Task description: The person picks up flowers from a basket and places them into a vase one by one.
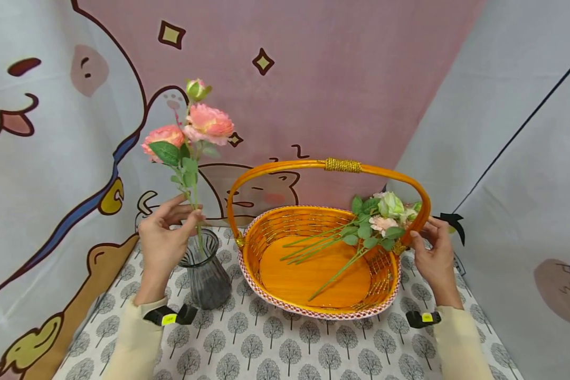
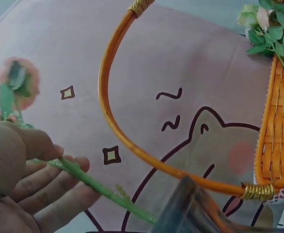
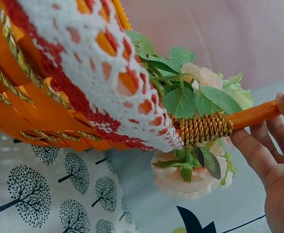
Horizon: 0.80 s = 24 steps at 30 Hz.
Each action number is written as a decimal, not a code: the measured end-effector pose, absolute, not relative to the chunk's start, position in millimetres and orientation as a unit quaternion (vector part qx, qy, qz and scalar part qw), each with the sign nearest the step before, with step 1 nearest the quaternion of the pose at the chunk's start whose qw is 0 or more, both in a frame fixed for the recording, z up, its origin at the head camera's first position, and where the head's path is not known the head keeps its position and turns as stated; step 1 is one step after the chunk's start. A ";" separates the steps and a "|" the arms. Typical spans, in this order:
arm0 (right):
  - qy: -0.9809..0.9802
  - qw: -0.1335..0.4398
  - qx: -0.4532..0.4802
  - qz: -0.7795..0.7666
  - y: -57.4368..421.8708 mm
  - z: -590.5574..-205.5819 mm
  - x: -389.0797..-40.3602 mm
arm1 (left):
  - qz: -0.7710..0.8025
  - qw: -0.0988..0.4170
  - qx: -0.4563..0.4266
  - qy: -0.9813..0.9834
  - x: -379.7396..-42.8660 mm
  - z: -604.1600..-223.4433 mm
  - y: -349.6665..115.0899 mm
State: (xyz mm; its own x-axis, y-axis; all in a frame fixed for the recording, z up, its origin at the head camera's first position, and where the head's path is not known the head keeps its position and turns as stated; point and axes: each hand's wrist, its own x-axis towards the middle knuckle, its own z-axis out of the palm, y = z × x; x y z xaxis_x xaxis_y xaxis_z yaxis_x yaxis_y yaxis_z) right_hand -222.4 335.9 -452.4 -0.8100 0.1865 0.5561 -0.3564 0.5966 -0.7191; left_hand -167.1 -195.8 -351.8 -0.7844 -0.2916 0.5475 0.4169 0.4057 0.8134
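Observation:
My left hand pinches the green stem of a pink artificial flower spray, which stands upright with two blooms and a bud. The lower end of its stem is inside a grey ribbed glass vase. In the left wrist view the stem runs from between thumb and fingers into the vase mouth. My right hand grips the orange handle of a woven basket, low on its right side. In the right wrist view, thumb and fingers hold the handle just beyond its gold cord wrapping.
Pale pink and white artificial flowers lie in the basket's right end, their stems crossing its floor. The vase stands left of the basket on a tree-print cloth. A cartoon-print curtain hangs close behind and at both sides.

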 end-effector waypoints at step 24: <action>-0.847 0.300 0.033 0.438 334.0 -453.3 -222.3 | -0.391 0.341 0.042 -0.854 -165.3 -388.1 -201.8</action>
State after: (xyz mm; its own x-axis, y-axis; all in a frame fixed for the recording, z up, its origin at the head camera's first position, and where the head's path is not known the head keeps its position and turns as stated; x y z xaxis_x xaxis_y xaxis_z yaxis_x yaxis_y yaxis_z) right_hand -222.3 334.0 -453.3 -0.8183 0.2070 0.5362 -0.3184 0.6135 -0.7227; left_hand -165.3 -201.8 -388.1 -0.7638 -0.3381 0.5498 0.1952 0.6909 0.6961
